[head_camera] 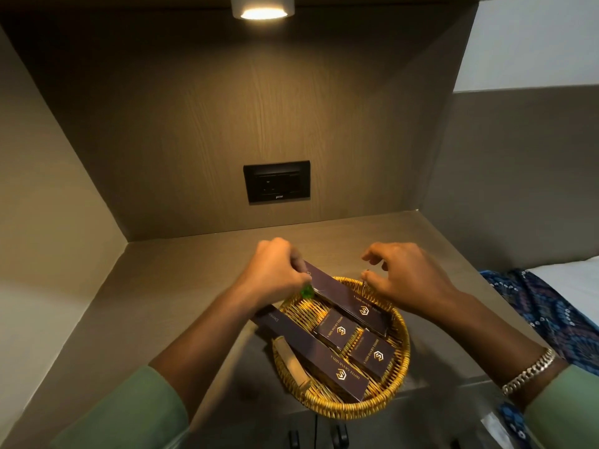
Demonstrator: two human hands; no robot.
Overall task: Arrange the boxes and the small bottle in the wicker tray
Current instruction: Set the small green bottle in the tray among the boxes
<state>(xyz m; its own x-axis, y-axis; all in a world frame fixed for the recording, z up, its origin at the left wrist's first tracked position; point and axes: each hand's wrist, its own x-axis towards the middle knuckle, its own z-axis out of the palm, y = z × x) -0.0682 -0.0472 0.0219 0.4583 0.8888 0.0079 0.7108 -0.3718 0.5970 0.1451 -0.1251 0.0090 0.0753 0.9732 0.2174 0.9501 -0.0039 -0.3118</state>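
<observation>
L hand (275,273) was pinched on far end of a long dark box (346,299), which lay across the wicker tray (402,361) rim; a green item (306,291), poss. the small bottle, sat just under that hand. R hand (405,273) hovered beside the box, fingers apart, holding nothing. Nearer than both hands: two small boxes (338,328) in tray, second long box (311,348) over near-left rim.
</observation>
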